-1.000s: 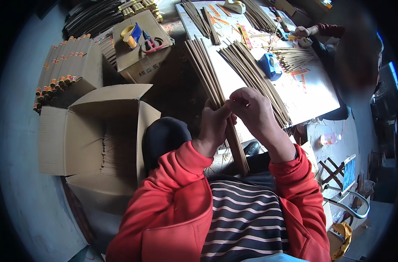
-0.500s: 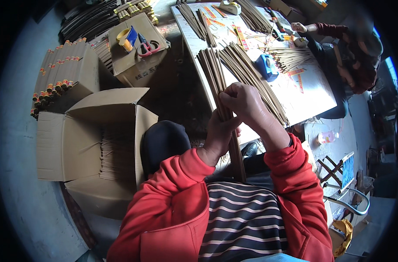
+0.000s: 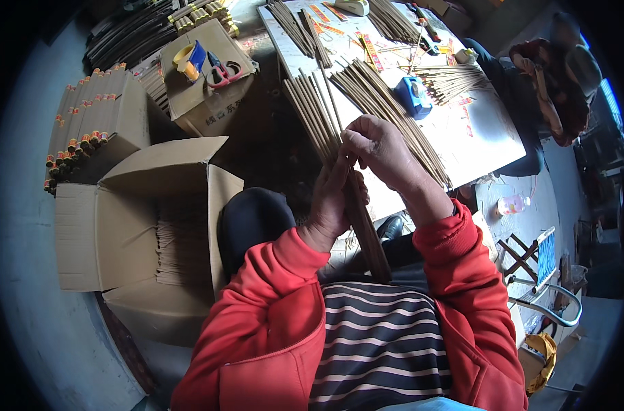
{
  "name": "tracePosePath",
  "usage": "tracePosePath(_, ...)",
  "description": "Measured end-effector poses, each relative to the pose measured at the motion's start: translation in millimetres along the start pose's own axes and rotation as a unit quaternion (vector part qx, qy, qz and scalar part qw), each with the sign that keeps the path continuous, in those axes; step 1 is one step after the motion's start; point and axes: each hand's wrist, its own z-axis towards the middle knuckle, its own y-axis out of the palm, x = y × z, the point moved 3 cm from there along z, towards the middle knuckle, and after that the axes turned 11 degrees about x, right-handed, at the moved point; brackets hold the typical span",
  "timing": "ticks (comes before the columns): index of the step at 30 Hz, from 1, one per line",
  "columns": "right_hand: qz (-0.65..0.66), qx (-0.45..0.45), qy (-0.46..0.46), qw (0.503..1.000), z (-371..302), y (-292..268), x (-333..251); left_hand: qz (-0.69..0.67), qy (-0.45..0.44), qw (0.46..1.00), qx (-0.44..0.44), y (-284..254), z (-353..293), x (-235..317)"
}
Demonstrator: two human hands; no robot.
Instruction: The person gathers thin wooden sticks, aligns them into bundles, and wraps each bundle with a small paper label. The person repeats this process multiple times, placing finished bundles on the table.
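Observation:
My left hand (image 3: pixel 327 204) is wrapped round a bundle of thin brown incense sticks (image 3: pixel 309 116), whose upper ends fan out over the table's near left edge. The lower ends slant down to my lap. My right hand (image 3: pixel 379 147) is closed in a pinch just above the left, on a single incense stick (image 3: pixel 331 99) that stands apart from the bundle. Right of my hands, a loose pile of incense sticks (image 3: pixel 387 113) lies on the white table (image 3: pixel 486 140), beside a blue tape dispenser (image 3: pixel 413 97).
At my left stands an open cardboard box (image 3: pixel 79 236) with sticks inside. Behind it, a closed carton (image 3: pixel 223 109) bears pink-handled scissors (image 3: pixel 224 74) and a tape dispenser (image 3: pixel 190 60). Labelled bundles (image 3: pixel 89 113) are stacked far left. A person (image 3: pixel 552 89) sits across the table; a folding stool (image 3: pixel 545 260) stands right.
The bundle's upper ends have spread and shifted left, and one stick now stands apart at my right fingers. The other person's hand has drawn back from the table.

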Motion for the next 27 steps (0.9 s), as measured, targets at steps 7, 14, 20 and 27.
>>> tracePosePath(7, 0.207, 0.041, -0.018, 0.977, -11.8, -28.4, -28.4, 0.011, 0.086, 0.996, -0.021, -14.9, 8.4, 11.2)
tracePosePath(14, -0.140, 0.289, -0.223, 0.921, -82.6, -196.8, -57.7, -0.039, 0.096, 0.994, 0.025, -24.4, 16.8, 16.8)
tracePosePath(20, -0.481, 0.324, -0.050, 0.813, -178.3, -328.3, 98.9, -0.029, 0.089, 0.995, 0.030, -20.3, 31.9, -6.0)
tracePosePath(27, -0.432, 0.289, 0.085, 0.850, -150.0, -297.9, 124.4, -0.042, 0.080, 0.995, 0.051, -15.8, 54.6, -25.3)
